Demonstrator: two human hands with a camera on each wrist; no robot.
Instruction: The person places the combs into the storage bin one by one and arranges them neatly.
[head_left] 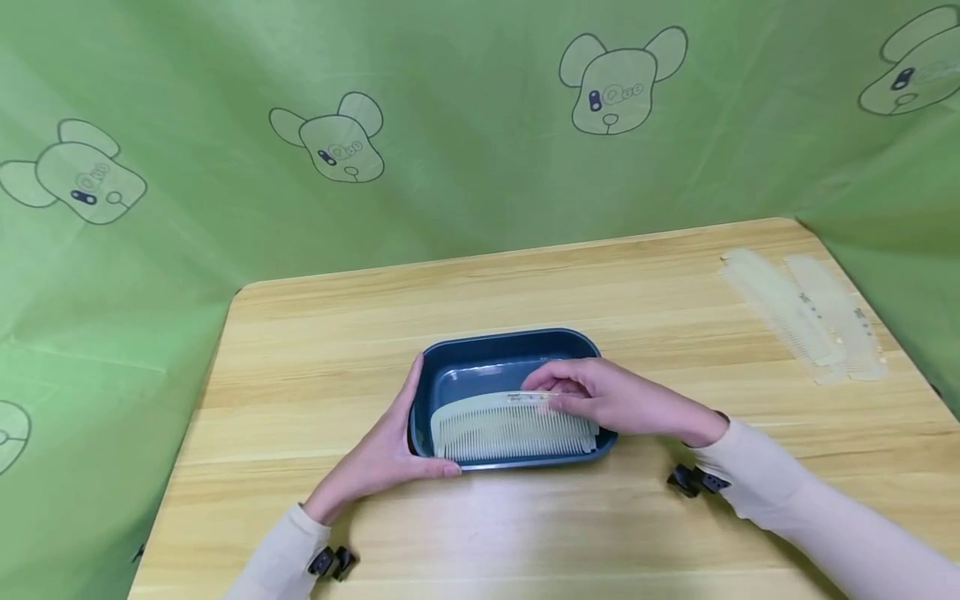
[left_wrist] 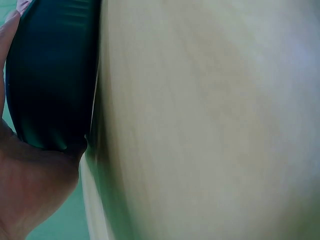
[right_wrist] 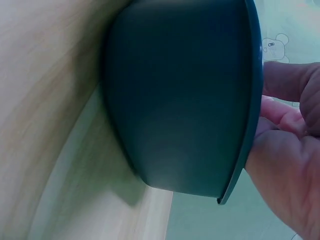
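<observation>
Extending left from the pinching right hand (head_left: 611,395) — a comb (head_left: 498,427); left hand (head_left: 382,454) grips a tray (head_left: 480,381).

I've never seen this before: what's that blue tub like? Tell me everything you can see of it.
The tub is dark blue, a rounded rectangle with an open top, thin rim and walls that narrow toward the base. Its shiny inner floor looks like plastic. It appears to stand upright on the wooden table. The left grip holds its left end, thumb along the near rim. A pale comb, held by the right grip, covers much of its near half in the head view.
</observation>
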